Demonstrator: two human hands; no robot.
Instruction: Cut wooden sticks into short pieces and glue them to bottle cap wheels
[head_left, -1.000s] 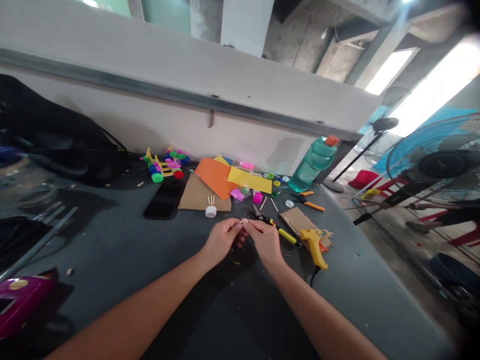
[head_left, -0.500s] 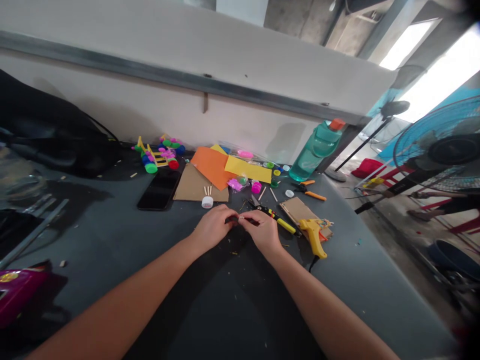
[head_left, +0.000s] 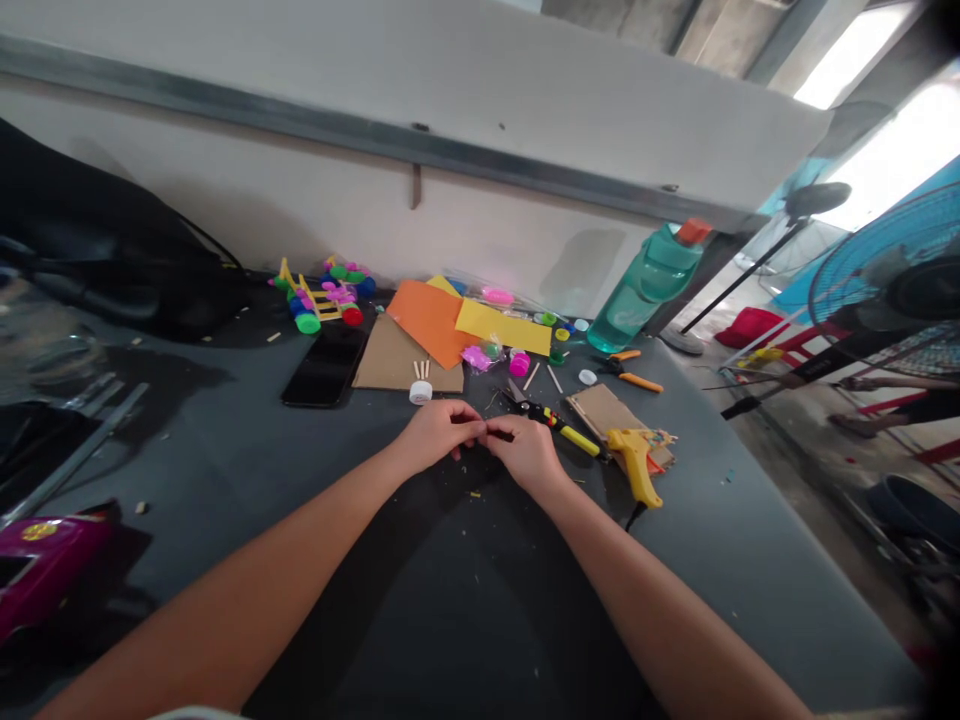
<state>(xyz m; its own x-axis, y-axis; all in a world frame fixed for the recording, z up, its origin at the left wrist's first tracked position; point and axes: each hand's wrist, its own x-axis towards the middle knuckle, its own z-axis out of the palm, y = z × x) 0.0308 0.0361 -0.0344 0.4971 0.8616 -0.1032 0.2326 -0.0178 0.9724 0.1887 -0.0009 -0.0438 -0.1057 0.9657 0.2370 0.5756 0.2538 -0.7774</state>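
Observation:
My left hand [head_left: 444, 432] and my right hand [head_left: 523, 450] meet fingertip to fingertip above the dark table [head_left: 465, 590]. Both are closed in a pinch; whatever lies between the fingers is too small or hidden to name. Just beyond my right hand lie yellow-and-black handled cutters [head_left: 564, 430] with their jaws pointing away to the left. Behind my left hand stands a white bottle cap [head_left: 421, 392], with several short wooden sticks [head_left: 422, 369] right behind it. To the right, a yellow glue gun [head_left: 637, 465] rests on a piece of cardboard [head_left: 596, 412].
A black phone [head_left: 322, 370], a cardboard sheet [head_left: 382, 362], orange paper [head_left: 431, 320] and yellow paper [head_left: 502, 326] lie toward the wall. A teal bottle [head_left: 643, 290] stands at the back right near orange-handled pliers [head_left: 636, 377]. Toy-like models [head_left: 322, 300] sit back left.
The view has shifted slightly, so the table items appear a little higher and further right. My hands stay together, with the fingertips slightly re-angled.

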